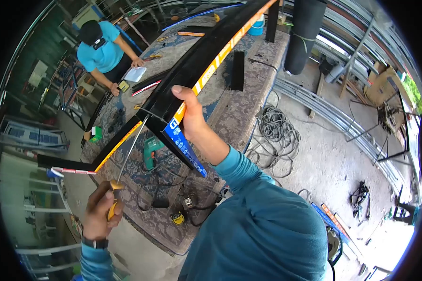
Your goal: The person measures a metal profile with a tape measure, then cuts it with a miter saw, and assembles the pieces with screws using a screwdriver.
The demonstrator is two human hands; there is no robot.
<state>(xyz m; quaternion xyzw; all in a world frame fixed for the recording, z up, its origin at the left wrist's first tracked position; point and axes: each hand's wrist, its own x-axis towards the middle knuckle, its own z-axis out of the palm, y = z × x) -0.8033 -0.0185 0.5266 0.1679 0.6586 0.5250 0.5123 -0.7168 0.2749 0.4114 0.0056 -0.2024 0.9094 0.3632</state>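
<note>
My left hand, with a dark band at the wrist, is closed round the yellow and black handle of a screwdriver. The screwdriver's long thin shaft slants up to the end of a black frame, its tip at the corner joint. My right hand grips that frame near the same corner, thumb on top and the other fingers mostly hidden behind. Orange and blue printed film covers the frame's edges. Below the frame, a green power drill lies on the carpet-covered table.
A tape measure lies near the table's front edge. Across the table a person in a blue shirt handles white paper. Coiled cable and long metal tubes are on the floor at right. A green box stands at left.
</note>
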